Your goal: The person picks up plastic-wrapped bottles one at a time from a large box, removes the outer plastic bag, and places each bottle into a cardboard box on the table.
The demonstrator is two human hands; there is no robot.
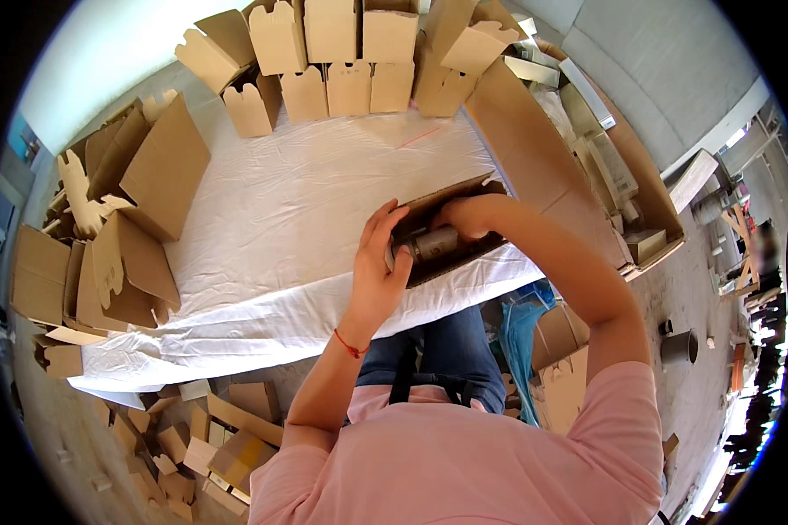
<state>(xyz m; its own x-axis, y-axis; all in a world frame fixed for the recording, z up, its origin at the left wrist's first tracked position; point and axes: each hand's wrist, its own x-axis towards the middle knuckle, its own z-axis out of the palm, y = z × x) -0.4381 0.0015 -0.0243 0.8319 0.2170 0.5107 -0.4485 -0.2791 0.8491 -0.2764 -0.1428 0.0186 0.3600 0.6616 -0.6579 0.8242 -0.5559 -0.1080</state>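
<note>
A long, narrow brown cardboard box lies open on the near edge of the white-covered table, in front of me. Inside it is a grey cylindrical object; its exact kind does not show. My left hand grips the left end of this box, fingers along the outside and thumb over the rim by the cylinder. My right hand reaches down into the box's right part, next to the cylinder. Its fingertips are hidden, so whether they hold anything does not show.
Open brown boxes stand in rows along the table's far side, with more boxes at the left. On the right a large carton holds small boxes. Cardboard pieces and a blue plastic bag are below the table.
</note>
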